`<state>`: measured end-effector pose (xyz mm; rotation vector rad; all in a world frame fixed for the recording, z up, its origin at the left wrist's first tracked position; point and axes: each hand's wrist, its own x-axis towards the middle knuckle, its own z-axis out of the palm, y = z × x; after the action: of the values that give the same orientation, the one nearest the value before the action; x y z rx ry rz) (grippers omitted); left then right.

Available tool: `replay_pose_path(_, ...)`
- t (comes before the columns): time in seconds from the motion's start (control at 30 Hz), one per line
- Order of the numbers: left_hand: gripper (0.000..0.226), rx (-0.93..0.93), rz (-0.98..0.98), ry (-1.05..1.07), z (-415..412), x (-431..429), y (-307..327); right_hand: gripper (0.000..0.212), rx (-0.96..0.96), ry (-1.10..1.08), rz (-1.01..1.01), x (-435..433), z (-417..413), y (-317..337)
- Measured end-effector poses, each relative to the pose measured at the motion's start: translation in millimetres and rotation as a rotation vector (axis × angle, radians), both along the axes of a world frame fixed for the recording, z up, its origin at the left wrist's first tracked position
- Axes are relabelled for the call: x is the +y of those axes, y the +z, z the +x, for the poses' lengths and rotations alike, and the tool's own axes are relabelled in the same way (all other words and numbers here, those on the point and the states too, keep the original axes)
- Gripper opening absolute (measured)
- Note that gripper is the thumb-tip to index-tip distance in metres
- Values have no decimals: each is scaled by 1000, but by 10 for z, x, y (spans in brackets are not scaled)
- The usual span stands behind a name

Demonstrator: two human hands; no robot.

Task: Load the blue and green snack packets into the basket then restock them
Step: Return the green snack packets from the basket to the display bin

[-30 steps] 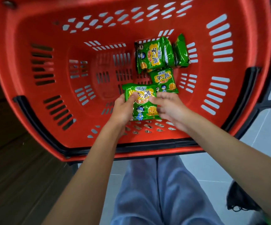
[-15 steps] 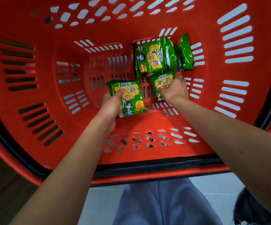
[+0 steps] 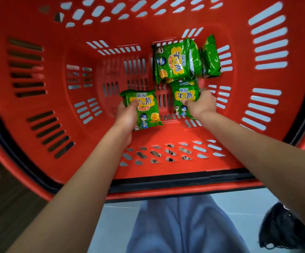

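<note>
Four green snack packets [image 3: 175, 61] in red basket [image 3: 175, 132] | left hand [image 3: 126, 115] grip clamped on near-left packet [image 3: 144, 110] | right hand [image 3: 201, 105] grip clamped on middle packet [image 3: 183, 96] | two others lie at far end | none blue in sight | loading looks partial, restocking apparently still ahead.

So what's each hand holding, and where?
The left hand grips the left packet by its left edge, the right hand the middle packet by its right edge, thumbs on front.
</note>
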<state>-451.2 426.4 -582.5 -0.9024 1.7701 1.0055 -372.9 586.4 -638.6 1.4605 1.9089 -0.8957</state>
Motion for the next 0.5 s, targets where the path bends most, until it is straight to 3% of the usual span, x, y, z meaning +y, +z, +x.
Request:
replay_pose_path(0.17,37,-1,-70,-36,-6,-22,85,69,166,-165,-189,-154,-16,452)
replay_pose_path(0.27,46,-13,-38,-45,-6,-9,166,61,291,-262,-390,-243,-54,740)
replay_pose_path(0.33,47,-79,97,16,-10,15,233,58,293,-277,-518,-302,-91,861)
replay_pose_path(0.4,52,-153,227,83,-32,42,304,61,254,-253,-518,-362,-116,877)
replay_pose_path(0.5,54,-135,261,50,-55,67,284,59,232,-191,-425,-447,-121,837)
